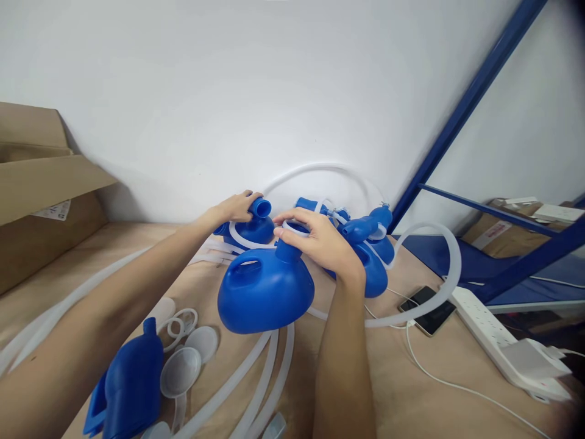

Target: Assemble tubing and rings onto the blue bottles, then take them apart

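My right hand (pixel 315 235) is closed round the neck of a blue urinal bottle (pixel 265 296), which has a side handle and a white ring at its mouth. The bottle is held tilted above the table. Farther back, my left hand (pixel 237 206) grips the neck of a second blue urinal bottle (pixel 256 230), whose open mouth faces me. The front bottle and my right hand partly hide that one. Several more blue bottles (pixel 375 271) stand to the right of my right hand, with blue spout pieces (pixel 363 228) on top.
Blue parts (pixel 134 381) and clear round lids (pixel 181 371) lie at front left. White tubes (pixel 249 390) cross the table (pixel 411 390). A phone (pixel 429 310), power strip (pixel 489 335) and cable are right. A cardboard box (pixel 46 201) stands left, a blue frame (pixel 461 110) right.
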Tool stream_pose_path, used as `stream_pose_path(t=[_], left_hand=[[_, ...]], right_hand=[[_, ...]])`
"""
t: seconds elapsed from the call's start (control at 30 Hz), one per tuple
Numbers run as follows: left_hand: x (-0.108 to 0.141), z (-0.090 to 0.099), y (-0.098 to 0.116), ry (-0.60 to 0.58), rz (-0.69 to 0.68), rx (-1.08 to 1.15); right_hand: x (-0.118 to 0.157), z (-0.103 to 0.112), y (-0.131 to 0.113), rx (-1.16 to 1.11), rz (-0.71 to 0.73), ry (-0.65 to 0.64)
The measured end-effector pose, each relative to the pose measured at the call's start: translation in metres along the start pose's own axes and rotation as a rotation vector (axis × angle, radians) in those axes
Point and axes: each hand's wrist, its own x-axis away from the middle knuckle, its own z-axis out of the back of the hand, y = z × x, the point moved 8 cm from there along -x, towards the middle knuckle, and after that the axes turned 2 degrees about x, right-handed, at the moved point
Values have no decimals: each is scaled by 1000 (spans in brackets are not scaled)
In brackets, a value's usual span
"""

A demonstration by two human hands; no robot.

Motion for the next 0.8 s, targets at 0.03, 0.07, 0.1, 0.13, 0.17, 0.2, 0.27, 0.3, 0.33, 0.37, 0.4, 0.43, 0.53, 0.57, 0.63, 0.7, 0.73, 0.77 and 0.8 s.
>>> stream_pose_path(t=[0.03,0.07,0.1,0.13,0.17,0.2,0.27,0.3,0.33,0.37,0.4,0.43,0.53,0.57,0.63,0.7,0.73,0.77,0.8], left_hand=[[0,0,2,-5,14,14],[0,-1,4,-9,32,29],[0,-2,6,-14,55,44],[-1,-4,7,-17,83,59],[-1,-6,9,-20,112,75],[-2,-8,10,-21,138,91],[-5,-13,13,-21,183,122],[-6,-14,14,-20,207,138],[-7,-16,13,-17,235,153],[-8,-17,11,-13,265,169],[-8,-17,8,-9,295,185],[-8,-17,4,-3,321,201],[-6,-15,-11,21,365,236],[-4,-14,-15,29,374,242],[-2,-14,-22,41,382,246],[1,-14,-23,38,377,242],[3,-14,-23,31,372,238],[4,-13,-21,24,366,231],[6,-10,-18,18,357,222]], right_hand=[[0,0,-2,0,3,3],[0,0,-3,0,5,4],[0,0,-4,1,6,4],[0,0,-5,0,8,4],[0,0,-5,-2,11,5],[-1,0,-6,-6,14,7],[-1,0,-5,-15,16,9],[0,0,-5,-17,14,9],[0,1,-4,-18,10,8],[0,1,-3,-17,4,5],[1,1,-2,-15,-2,3],[1,1,-1,-12,-8,0],[3,3,1,2,-17,-4],[4,4,1,7,-19,-4],[4,5,1,11,-25,-5],[5,6,0,3,-27,-2],[5,6,-1,-5,-23,2],[4,6,-3,-15,-13,9],[4,6,-6,-25,-2,20]])
